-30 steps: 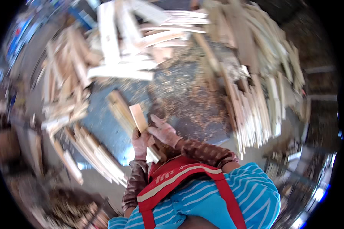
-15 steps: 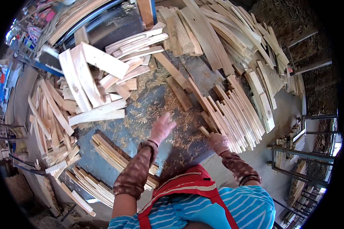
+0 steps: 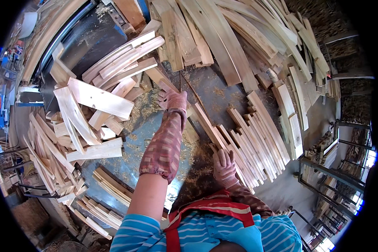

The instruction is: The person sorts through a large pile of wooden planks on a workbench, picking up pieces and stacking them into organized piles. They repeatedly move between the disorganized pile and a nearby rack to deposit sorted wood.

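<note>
My left hand [image 3: 172,100], in a pale pinkish glove, is stretched across the bench. Its fingers and thumb close over a wooden board [image 3: 156,76] lying slantwise there. My right hand [image 3: 225,166], also gloved, rests close to my body at the left edge of a row of narrow wooden slats [image 3: 256,140]. Its fingers are extended and lie against the nearest slats. A short wood end [image 3: 213,147] shows just beyond those fingertips; whether the hand touches it is hard to tell.
Shavings litter the dark bench top [image 3: 134,153]. Loose boards [image 3: 98,98] are heaped at left, long planks [image 3: 222,42] at the far side. Slat bundles [image 3: 113,185] lie near left. Metal racks [image 3: 336,168] stand at right.
My left hand has reached forward from over the shavings to the slanted board. My right hand has shifted slightly left and nearer me, its fingers now straighter. The view has also shifted.
</note>
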`<state>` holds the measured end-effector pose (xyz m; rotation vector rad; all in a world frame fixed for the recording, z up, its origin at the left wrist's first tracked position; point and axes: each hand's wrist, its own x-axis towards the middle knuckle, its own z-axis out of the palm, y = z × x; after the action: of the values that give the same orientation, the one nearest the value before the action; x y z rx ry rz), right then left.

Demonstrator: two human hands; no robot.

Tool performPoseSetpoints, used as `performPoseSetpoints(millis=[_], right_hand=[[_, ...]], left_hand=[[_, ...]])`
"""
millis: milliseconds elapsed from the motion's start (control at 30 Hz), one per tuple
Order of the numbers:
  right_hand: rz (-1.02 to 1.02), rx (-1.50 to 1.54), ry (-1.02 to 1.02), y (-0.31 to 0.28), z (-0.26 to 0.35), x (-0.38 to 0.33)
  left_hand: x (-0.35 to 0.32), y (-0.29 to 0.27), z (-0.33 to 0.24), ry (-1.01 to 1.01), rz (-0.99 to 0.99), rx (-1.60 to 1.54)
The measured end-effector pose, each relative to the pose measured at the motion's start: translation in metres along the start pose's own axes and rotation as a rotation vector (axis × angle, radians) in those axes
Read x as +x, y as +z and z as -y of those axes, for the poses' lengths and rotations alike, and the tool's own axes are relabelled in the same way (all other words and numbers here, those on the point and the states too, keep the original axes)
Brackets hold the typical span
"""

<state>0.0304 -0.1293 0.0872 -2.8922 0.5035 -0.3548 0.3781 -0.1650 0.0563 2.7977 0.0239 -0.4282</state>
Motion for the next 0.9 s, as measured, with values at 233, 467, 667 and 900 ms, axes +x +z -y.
performPoseSetpoints(millis=[233, 467, 667, 900], right_hand=[[0.119, 0.038, -0.007, 0.005, -0.007, -0.009], [0.308, -0.052, -0.141, -0.015, 0.000, -0.003], [0.347, 0.030, -0.163, -0.022, 0.000, 0.000], [0.530, 0.258, 0.144, -0.038, 0.070, 0.040]], left_hand=[[0.018, -0.042, 0.104, 0.133, 0.020, -0.370], [-0.022, -0.147, 0.208, 0.178, 0.376, -0.462], [-0.147, -0.238, 0.296, 0.021, 0.933, -0.796], [-0.298, -0.283, 0.432, -0.026, 0.860, -0.975]])
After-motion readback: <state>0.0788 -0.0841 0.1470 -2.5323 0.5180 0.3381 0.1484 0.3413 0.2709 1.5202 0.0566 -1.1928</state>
